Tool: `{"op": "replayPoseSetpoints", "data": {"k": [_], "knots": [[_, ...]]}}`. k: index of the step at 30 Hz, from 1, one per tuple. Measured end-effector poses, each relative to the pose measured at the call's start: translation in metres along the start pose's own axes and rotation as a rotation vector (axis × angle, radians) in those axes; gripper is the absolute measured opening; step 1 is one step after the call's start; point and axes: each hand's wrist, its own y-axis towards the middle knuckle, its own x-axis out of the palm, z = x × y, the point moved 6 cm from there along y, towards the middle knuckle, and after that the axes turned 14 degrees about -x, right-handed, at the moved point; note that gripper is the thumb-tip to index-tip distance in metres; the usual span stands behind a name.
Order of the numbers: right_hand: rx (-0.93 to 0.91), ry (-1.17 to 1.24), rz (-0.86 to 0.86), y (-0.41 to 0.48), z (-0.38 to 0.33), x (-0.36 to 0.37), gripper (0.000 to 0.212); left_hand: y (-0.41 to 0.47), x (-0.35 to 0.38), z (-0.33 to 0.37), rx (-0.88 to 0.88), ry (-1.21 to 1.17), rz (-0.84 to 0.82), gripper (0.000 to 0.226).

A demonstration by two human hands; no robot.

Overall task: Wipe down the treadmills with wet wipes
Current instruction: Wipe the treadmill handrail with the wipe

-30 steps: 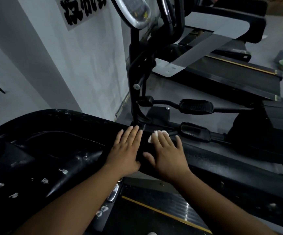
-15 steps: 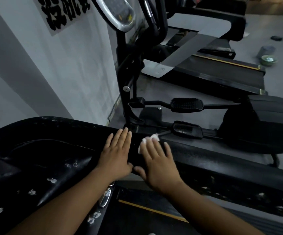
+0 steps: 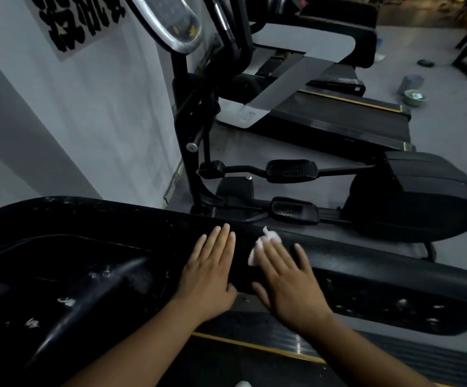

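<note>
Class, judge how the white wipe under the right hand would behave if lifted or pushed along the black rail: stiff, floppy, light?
Probably floppy: the wipe is crumpled into bunched folds, not flat. Likely light, since it is small beside the right hand. Pushed, it may bunch or drag on the rail under flat fingers.

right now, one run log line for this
step: wipe treadmill rail | left hand: flat on rail | right hand: flat, pressing wet wipe on rail | wipe: crumpled
</note>
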Motion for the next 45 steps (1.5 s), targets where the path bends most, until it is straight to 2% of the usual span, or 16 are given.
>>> {"op": "replayPoseSetpoints", "data": {"k": [2,4,9,13,21,30,39,45], "knots": [[0.176,0.027,-0.001,0.007,0.026,-0.003,0.077,0.000,0.002,0.004,0.007,0.006,0.012,0.101],[0.244,0.105,-0.020,0.019,0.028,-0.002,0.089,0.001,0.002,0.008,0.001,0.000,0.016,0.099],[0.089,0.034,-0.001,-0.003,0.005,0.002,0.069,-0.001,0.000,0.014,0.017,-0.009,0.013,0.100],[0.190,-0.003,0.011,-0.019,0.024,-0.001,0.067,-0.006,-0.002,0.031,0.035,-0.032,-0.010,0.102],[0.184,-0.045,0.047,-0.055,0.037,-0.006,0.072,-0.017,-0.018,0.088,0.130,-0.093,0.011,0.092],[0.285,-0.061,0.051,-0.160,0.091,-0.012,0.074,-0.037,-0.015,0.200,0.198,-0.039,-0.066,0.092],[0.375,-0.075,0.092,-0.294,0.159,-0.018,0.074,-0.062,-0.010,0.335,0.254,0.002,-0.062,0.092],[0.407,-0.080,0.088,-0.359,0.181,0.005,0.074,-0.086,0.015,0.392,0.260,0.085,-0.087,0.092]]}}
